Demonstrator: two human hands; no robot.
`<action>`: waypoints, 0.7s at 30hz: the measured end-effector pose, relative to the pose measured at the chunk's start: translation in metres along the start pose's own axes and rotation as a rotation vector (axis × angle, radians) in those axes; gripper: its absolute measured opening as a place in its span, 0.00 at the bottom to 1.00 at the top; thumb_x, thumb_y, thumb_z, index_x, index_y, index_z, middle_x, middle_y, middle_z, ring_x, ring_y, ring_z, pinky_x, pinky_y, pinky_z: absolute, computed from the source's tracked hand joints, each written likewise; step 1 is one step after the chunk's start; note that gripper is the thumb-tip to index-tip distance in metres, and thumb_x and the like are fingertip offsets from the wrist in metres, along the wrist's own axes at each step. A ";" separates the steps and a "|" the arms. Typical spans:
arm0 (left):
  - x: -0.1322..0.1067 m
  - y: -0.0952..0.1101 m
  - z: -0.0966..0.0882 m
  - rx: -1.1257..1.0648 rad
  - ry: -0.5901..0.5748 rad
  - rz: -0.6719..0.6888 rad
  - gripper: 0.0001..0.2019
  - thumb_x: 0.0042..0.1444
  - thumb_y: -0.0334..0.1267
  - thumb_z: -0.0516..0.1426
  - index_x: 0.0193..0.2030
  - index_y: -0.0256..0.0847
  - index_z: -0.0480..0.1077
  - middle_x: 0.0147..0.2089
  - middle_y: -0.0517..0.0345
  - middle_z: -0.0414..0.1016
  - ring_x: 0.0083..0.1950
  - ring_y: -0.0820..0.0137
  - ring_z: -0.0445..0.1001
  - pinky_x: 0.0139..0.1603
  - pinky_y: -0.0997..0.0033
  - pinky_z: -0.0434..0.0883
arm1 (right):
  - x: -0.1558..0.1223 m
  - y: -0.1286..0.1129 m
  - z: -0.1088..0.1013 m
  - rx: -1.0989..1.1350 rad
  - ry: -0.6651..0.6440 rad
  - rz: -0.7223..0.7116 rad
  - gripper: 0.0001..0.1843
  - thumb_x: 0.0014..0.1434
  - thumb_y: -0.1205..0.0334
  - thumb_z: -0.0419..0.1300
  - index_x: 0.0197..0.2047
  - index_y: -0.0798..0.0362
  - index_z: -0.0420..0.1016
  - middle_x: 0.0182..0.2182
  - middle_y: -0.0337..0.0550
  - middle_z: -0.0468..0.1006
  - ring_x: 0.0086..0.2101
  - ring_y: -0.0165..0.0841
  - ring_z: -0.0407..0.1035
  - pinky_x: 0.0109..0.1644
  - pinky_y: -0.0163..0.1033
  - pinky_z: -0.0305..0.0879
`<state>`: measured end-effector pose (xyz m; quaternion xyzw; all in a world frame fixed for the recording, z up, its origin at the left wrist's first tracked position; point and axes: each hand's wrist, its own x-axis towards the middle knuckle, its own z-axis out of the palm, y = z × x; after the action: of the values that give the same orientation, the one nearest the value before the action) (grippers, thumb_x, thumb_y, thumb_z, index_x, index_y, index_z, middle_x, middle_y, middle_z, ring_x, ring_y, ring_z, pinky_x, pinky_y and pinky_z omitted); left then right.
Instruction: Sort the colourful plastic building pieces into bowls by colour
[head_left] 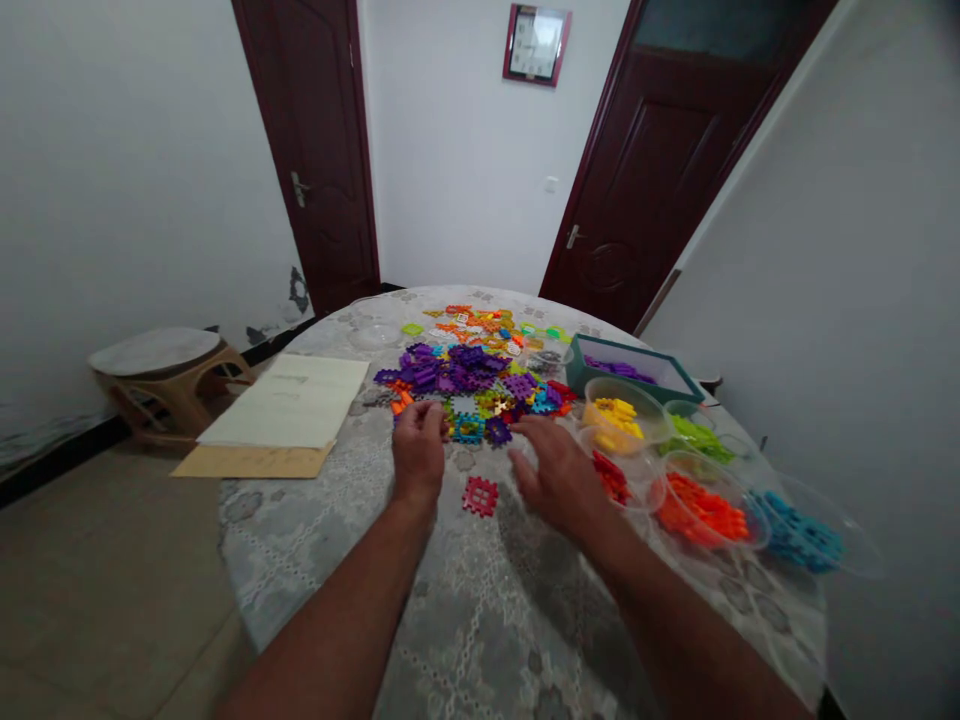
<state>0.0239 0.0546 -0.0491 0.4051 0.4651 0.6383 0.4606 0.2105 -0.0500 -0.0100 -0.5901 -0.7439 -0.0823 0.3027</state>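
Observation:
A mixed pile of plastic building pieces covers the middle of the table, with purple pieces point(461, 368) heaped on top. My left hand point(418, 445) is at the pile's near left edge, fingers curled together; what they hold, if anything, is hidden. Just right of its fingertips lies a blue square piece point(469, 429). My right hand point(553, 462) reaches in from the right, thumb and fingers apart, holding nothing. Its fingertips are close to a dark purple square piece point(498, 431). Between my wrists a pinkish-red window-shaped piece point(480, 496) lies flat on the tablecloth.
Clear tubs on the right hold yellow pieces point(616, 416), green pieces point(697, 438), red pieces point(611, 478), orange pieces point(701, 508) and blue pieces point(799, 530). Behind them stands a dark green box point(679, 372) with purple pieces. Paper sheets point(289, 400) overlap the table's left edge, near a stool point(161, 355).

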 end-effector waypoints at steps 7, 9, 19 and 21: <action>0.033 0.004 -0.033 0.421 0.289 0.342 0.14 0.61 0.39 0.59 0.53 0.42 0.73 0.55 0.50 0.78 0.58 0.59 0.76 0.66 0.54 0.69 | -0.052 -0.061 0.057 -0.074 -0.256 0.080 0.31 0.67 0.51 0.62 0.71 0.47 0.67 0.74 0.56 0.61 0.72 0.56 0.53 0.74 0.66 0.52; 0.036 -0.003 -0.035 0.576 0.245 0.385 0.17 0.61 0.38 0.59 0.56 0.42 0.72 0.58 0.47 0.76 0.63 0.56 0.73 0.70 0.51 0.65 | -0.051 -0.058 0.057 -0.074 -0.272 0.091 0.30 0.69 0.50 0.60 0.71 0.47 0.67 0.73 0.55 0.63 0.72 0.55 0.53 0.75 0.66 0.47; 0.037 -0.036 -0.034 1.094 0.065 0.474 0.22 0.64 0.41 0.58 0.63 0.36 0.69 0.59 0.37 0.75 0.63 0.49 0.73 0.67 0.46 0.67 | -0.046 -0.039 0.047 -0.184 -0.278 0.284 0.29 0.71 0.45 0.58 0.66 0.55 0.73 0.68 0.66 0.68 0.68 0.60 0.57 0.64 0.65 0.58; 0.036 -0.037 -0.034 1.149 0.034 0.460 0.24 0.64 0.41 0.58 0.65 0.35 0.69 0.59 0.36 0.75 0.63 0.48 0.74 0.66 0.48 0.68 | -0.045 -0.035 0.047 -0.170 -0.289 0.273 0.24 0.72 0.45 0.57 0.60 0.54 0.77 0.62 0.64 0.73 0.62 0.57 0.63 0.60 0.61 0.62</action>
<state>-0.0095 0.0870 -0.0900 0.6682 0.6423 0.3752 0.0120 0.1668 -0.0745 -0.0645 -0.7145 -0.6831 -0.0173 0.1503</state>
